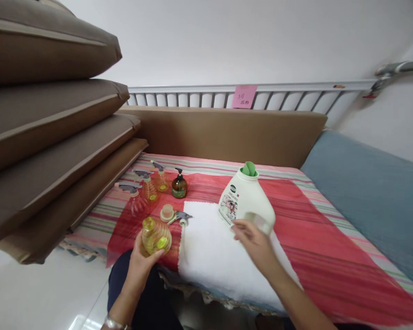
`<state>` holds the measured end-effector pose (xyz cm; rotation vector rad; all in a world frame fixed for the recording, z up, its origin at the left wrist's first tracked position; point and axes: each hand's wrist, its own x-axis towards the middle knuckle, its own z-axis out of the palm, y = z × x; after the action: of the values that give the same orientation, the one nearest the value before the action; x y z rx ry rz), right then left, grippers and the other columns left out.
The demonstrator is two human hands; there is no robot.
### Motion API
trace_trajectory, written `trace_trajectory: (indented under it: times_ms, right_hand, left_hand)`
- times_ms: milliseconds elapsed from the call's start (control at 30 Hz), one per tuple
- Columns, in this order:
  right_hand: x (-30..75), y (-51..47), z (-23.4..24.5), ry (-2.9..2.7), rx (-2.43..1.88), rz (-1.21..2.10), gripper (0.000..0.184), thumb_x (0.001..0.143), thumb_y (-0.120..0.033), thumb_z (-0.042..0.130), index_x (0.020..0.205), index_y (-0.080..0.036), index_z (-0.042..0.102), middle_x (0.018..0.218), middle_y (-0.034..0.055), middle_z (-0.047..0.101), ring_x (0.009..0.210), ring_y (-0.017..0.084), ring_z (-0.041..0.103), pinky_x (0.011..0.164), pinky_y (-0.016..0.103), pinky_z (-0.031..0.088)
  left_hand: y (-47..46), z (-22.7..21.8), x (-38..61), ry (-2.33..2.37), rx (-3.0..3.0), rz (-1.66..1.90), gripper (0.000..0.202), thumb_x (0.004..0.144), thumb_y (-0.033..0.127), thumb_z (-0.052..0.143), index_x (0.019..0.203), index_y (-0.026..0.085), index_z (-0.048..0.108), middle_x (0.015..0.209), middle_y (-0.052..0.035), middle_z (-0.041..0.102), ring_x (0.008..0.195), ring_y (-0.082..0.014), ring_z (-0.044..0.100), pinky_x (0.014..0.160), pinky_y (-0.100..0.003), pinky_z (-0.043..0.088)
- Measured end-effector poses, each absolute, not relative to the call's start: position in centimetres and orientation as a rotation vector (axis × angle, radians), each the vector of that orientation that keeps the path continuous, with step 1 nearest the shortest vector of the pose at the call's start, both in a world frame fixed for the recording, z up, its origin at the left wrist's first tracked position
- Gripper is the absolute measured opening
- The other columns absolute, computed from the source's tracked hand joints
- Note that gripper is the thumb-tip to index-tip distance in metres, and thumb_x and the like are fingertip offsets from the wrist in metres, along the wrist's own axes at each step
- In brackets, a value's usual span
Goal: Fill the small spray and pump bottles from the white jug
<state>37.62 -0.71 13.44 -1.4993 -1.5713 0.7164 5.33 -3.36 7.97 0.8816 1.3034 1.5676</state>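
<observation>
My left hand point(144, 259) is wrapped round a clear yellow spray bottle point(156, 238) without its trigger head, neck up and slightly tilted. My right hand point(253, 240) is just in front of the large white detergent jug point(246, 197), below its handle, with fingers loosely bent and nothing visible in them. Whether it touches the jug I cannot tell. The jug stands on a white cloth point(209, 256), a green spout insert point(249, 168) in its mouth. Close to the yellow bottle lie a grey trigger sprayer head point(183, 216) and a pale round cap point(167, 212).
Several spray bottles point(149, 190) with trigger heads stand at the left, beside a dark amber pump bottle point(179, 187). Stacked brown cushions point(55, 110) rise on the left. A brown padded board point(220, 135) runs along the back, and a blue cushion point(368, 192) lies right.
</observation>
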Motion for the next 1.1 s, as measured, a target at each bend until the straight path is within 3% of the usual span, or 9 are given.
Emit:
trace_trajectory:
  times_ms: [100,167,300,367,500,667,967,1100]
  right_hand:
    - [31.9,2.6,12.1,-1.843,-1.668,0.884,0.032,0.081,-0.039,0.054,0.105,-0.019,0.062,0.097,0.0068,0.070,0.074,0.019,0.066,0.072,0.031,0.051]
    - [28.7,5.3,11.2,-1.902,-1.770,0.841,0.037,0.077,-0.037,0.060,0.109,-0.017,0.061,0.100,0.0091,0.069,0.085,0.022,0.067,0.079,0.032,0.049]
    - [24.0,9.6,10.4,-1.991,-1.989,0.737,0.065,0.069,-0.051,0.068,0.121,-0.014,0.055,0.118,0.0197,0.060,0.104,0.034,0.061,0.085,0.042,0.046]
    - [22.5,10.7,10.5,-2.021,-2.074,0.701,0.067,0.067,-0.053,0.070,0.119,-0.013,0.056,0.119,0.0214,0.058,0.105,0.037,0.060,0.084,0.044,0.045]
    - [21.0,11.5,10.3,-2.043,-2.173,0.686,0.058,0.070,-0.049,0.070,0.114,-0.014,0.058,0.116,0.0184,0.060,0.102,0.033,0.061,0.081,0.040,0.047]
    - [21.0,11.8,9.7,-2.034,-2.219,0.704,0.038,0.085,-0.041,0.060,0.113,-0.015,0.058,0.114,0.0108,0.062,0.098,0.023,0.062,0.082,0.040,0.049]
    - [20.0,12.9,9.3,-1.969,-2.258,0.822,0.035,0.089,-0.041,0.059,0.114,-0.017,0.059,0.120,0.0095,0.059,0.101,0.023,0.060,0.086,0.043,0.050]
    - [20.1,13.3,9.7,-1.881,-2.260,0.880,0.030,0.089,-0.038,0.059,0.110,-0.016,0.060,0.113,0.0080,0.062,0.096,0.021,0.061,0.083,0.041,0.052]
  left_hand:
    - [-3.6,7.1,4.7,1.331,0.854,1.585,0.089,0.049,0.027,0.087,0.127,0.023,0.045,0.132,-0.0115,0.057,0.124,-0.0327,0.052,0.105,-0.046,0.041]
    - [-3.9,6.8,4.1,1.352,0.861,1.587,0.089,0.049,0.028,0.087,0.127,0.023,0.045,0.135,-0.0116,0.055,0.126,-0.0326,0.050,0.106,-0.045,0.040]
    - [-4.3,7.0,3.2,1.337,0.875,1.582,0.090,0.048,0.027,0.088,0.128,0.022,0.046,0.137,-0.0130,0.054,0.125,-0.0331,0.051,0.105,-0.045,0.042]
    - [-4.4,7.0,3.0,1.311,0.867,1.580,0.092,0.047,0.026,0.088,0.128,0.022,0.045,0.136,-0.0134,0.054,0.125,-0.0331,0.051,0.104,-0.045,0.042]
    - [-4.2,6.7,2.9,1.327,0.892,1.564,0.091,0.049,0.025,0.087,0.129,0.023,0.044,0.137,-0.0129,0.053,0.127,-0.0328,0.049,0.107,-0.046,0.039]
    - [-3.7,5.8,3.0,1.371,0.906,1.535,0.091,0.049,0.026,0.087,0.129,0.023,0.045,0.134,-0.0121,0.056,0.126,-0.0332,0.050,0.107,-0.047,0.040]
    - [-4.1,6.2,3.7,1.372,0.859,1.557,0.090,0.046,0.028,0.087,0.127,0.022,0.047,0.131,-0.0131,0.057,0.123,-0.0345,0.053,0.103,-0.046,0.043]
    - [-4.2,6.5,3.4,1.381,0.857,1.551,0.090,0.047,0.027,0.087,0.127,0.023,0.047,0.131,-0.0122,0.057,0.123,-0.0341,0.053,0.103,-0.046,0.044]
